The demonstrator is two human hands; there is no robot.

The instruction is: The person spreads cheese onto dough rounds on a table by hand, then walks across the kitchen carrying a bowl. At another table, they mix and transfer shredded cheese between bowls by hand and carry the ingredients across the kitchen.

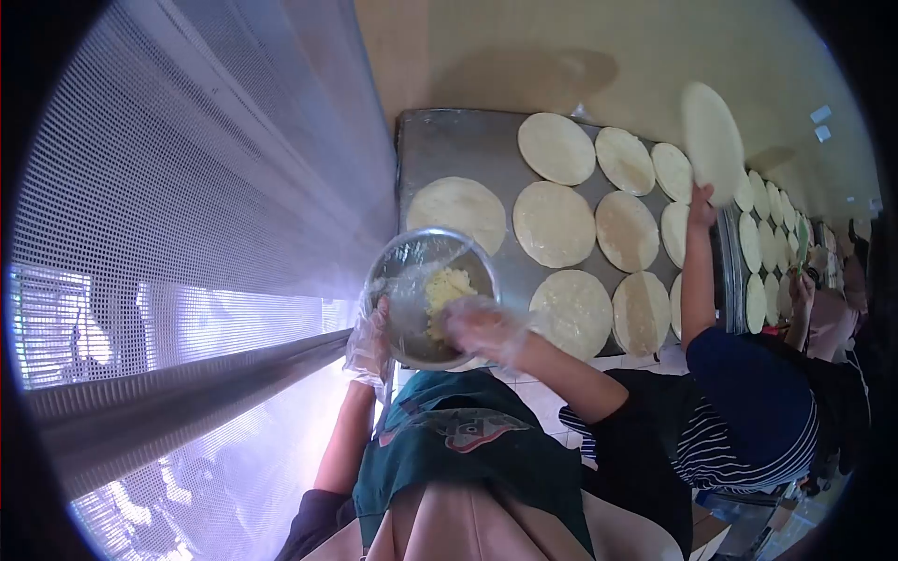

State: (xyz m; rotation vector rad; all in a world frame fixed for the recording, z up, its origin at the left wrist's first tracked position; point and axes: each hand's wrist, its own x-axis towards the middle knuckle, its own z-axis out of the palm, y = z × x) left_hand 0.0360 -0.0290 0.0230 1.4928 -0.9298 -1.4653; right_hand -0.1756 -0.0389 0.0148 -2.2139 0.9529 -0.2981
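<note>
A metal bowl (402,313) is tilted in front of my apron, with pale yellow crumbly filling (449,285) inside. My left hand (374,337), in a clear plastic glove, grips the bowl's left rim. Inside the bowl at its right side is my right hand (482,327), also gloved and blurred by motion; its fingers touch the filling, and their shape is smeared. Just beyond the bowl, a round flat dough (458,210) lies on the metal table (458,140), partly covered by the bowl's edge.
Several more dough rounds (554,224) lie in rows to the right. A co-worker's hand (702,204) holds up one dough round (713,140). Another person's hand (802,288) shows farther right. A mesh curtain (187,168) and a metal bar (187,397) are at left.
</note>
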